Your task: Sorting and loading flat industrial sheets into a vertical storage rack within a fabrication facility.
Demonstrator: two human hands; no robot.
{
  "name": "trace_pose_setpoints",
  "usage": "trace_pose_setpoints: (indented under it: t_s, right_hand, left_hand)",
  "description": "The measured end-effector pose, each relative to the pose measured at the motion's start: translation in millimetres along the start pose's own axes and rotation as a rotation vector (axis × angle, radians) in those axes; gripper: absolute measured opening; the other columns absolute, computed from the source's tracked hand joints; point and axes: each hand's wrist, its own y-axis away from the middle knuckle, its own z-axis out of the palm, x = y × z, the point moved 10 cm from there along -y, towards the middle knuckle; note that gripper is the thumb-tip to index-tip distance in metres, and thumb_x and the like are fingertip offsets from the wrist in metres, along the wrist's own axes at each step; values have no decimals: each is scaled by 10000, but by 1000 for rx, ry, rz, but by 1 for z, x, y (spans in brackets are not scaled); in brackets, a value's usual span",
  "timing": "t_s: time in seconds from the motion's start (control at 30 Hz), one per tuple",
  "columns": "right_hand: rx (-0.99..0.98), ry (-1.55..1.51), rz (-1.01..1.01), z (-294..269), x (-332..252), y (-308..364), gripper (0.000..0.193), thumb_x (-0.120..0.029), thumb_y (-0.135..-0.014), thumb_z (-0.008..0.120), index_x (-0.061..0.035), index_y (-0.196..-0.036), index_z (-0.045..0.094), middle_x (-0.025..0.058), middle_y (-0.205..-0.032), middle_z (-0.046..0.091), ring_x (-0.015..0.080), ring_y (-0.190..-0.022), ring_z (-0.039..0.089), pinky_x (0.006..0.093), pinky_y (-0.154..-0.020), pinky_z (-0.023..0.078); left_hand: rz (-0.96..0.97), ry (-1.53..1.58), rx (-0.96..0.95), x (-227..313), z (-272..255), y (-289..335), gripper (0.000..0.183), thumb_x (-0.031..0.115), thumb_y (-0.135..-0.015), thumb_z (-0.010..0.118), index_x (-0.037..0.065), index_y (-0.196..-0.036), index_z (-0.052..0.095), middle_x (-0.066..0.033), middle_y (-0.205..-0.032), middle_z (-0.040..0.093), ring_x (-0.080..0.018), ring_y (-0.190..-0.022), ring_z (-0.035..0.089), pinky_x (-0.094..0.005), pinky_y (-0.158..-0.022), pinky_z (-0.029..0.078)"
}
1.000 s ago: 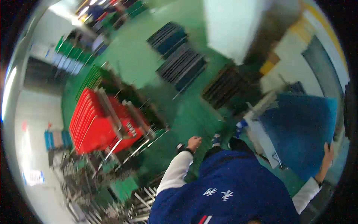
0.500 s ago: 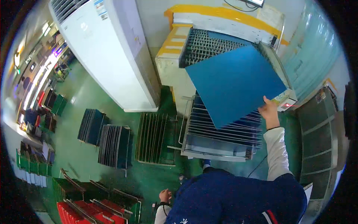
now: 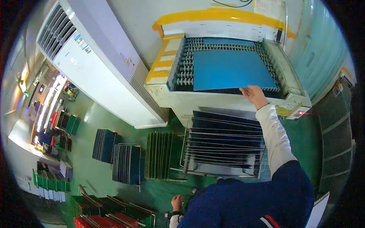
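Observation:
A flat blue panel [image 3: 232,70] lies on the roller conveyor [image 3: 185,72], its far side resting over the rollers. At its near edge, my right hand [image 3: 255,95] pinches the panel between thumb and fingers. My left hand [image 3: 177,202] hangs low beside my body, fingers curled in and nothing visible in them. Below the conveyor's front stands a wire rack [image 3: 224,142] with several dark panels in its slots. A second blue panel [image 3: 228,41] lies farther in on the rollers, partly hidden under the white cover.
A tall white air conditioner [image 3: 102,72] stands left of the conveyor. Several slotted racks [image 3: 127,163] of panels sit on the green floor at left, with red panels [image 3: 93,222] in a near one. At right are clear plastic sheeting [image 3: 319,49] and a dark framed panel [image 3: 336,133].
My right hand has moved forward and left with the blue panel, from tilted above the rack to lying on the rollers. The view has shifted; my left hand still hangs low.

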Motion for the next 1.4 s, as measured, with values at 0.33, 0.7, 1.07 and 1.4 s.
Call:
trace_pose_setpoints:
  t_s: [0.33,0.7,1.07,1.4]
  right_hand:
    - [33,205,182,-2,1,-5,280,-209,-894,510,58,-882,591,158,-841,650,216,-701,633,288,-578,522]
    - [-23,594,48,31,-9,-23,223,-258,-874,540,-51,-869,623,99,-779,663,222,-603,611,313,-556,505]
    - [61,1969,-807,97,-23,-23,460,-371,-839,571,-142,-1234,519,155,-1369,400,366,-1269,337,543,-1009,266]
    - [21,1939,-738,100,-42,-39,492,-377,-829,592,-150,-1258,518,157,-1384,393,375,-1271,338,549,-1023,255]
  left_hand:
    - [-102,-58,149,10,4,36,144,133,-868,579,-4,-875,534,-92,-653,553,-164,-497,517,-289,-430,418]
    - [-17,-97,87,35,46,16,237,170,-870,602,-23,-1003,567,-68,-702,608,-150,-540,579,-269,-425,429]
    - [19,-277,138,38,51,44,199,169,-897,553,-27,-914,575,-73,-711,583,-154,-554,562,-290,-447,457]
    - [-97,-104,54,4,52,28,180,146,-880,536,-27,-915,567,-105,-732,588,-172,-555,548,-305,-439,413]
